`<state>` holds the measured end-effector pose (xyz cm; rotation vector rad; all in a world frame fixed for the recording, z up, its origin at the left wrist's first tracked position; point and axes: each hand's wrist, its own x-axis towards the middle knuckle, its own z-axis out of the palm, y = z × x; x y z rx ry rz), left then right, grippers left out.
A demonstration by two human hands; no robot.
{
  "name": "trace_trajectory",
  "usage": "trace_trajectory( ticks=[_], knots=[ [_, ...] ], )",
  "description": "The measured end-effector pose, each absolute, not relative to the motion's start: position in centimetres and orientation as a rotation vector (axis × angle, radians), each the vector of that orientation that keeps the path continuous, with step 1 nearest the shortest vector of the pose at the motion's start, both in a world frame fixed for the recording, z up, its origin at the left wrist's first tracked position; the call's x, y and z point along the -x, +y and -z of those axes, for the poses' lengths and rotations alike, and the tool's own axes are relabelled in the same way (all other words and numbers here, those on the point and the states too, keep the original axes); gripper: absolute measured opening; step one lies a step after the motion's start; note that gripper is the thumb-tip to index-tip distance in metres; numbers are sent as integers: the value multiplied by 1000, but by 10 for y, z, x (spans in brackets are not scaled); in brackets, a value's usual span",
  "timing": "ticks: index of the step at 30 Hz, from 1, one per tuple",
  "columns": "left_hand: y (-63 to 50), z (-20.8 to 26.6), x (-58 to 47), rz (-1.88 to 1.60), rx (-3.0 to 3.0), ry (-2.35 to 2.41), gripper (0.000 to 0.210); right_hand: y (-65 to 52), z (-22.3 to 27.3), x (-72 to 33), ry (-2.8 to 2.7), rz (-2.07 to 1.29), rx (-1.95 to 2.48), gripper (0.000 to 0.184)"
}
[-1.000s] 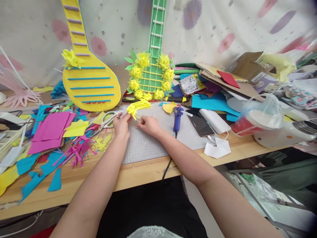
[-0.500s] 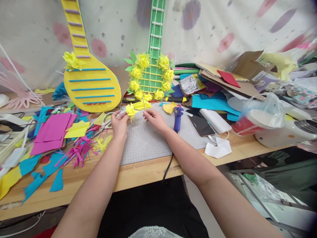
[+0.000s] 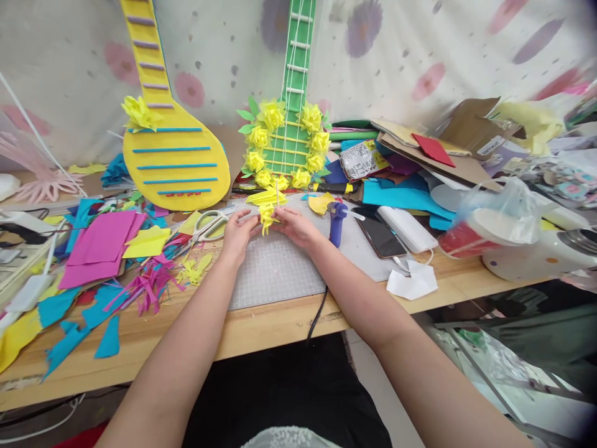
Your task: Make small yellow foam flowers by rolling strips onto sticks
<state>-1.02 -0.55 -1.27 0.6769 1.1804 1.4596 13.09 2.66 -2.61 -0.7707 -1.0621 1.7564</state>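
Yellow paper in play: we have the flower (image 3: 267,218) up between both hands over the mat (image 3: 268,280), left grip (image 3: 239,236) pinching its side, right grip (image 3: 295,228) seemingly closed on the thin stick (image 3: 278,195) beside it. Press too hard from both sides and we could crush those petals; pull unevenly, one might tear. Watch the glue gun (image 3: 335,225), too: a swinging right forearm could knock it.

Bright, diffuse light; blurry right edge.

Grey mat (image 3: 270,274) on wooden table (image 3: 280,326)
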Motion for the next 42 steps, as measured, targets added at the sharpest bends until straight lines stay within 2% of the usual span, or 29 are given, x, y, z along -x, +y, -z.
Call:
trace_trajectory(
  ticks=[8, 13, 27, 33, 42],
  knots=[
    [-13, 5, 9, -1249, -605, 1182, 13, 30, 21, -135, -932, -1664, 816, 24],
    [-13, 5, 13, -1214, -582, 1160, 12, 31, 24, -134, -925, -1644, 789, 26],
    [-9, 7, 11, -1386, -478, 1175, 25, 26, 22, -130, -1001, -1660, 838, 27],
    [-8, 11, 11, -1518, -640, 1282, 33, 25, 24, -129, -1050, -1668, 844, 30],
    [-3, 22, 13, -1603, -889, 1400, 30, 27, 28, -128, -1180, -1599, 899, 34]
  ],
)
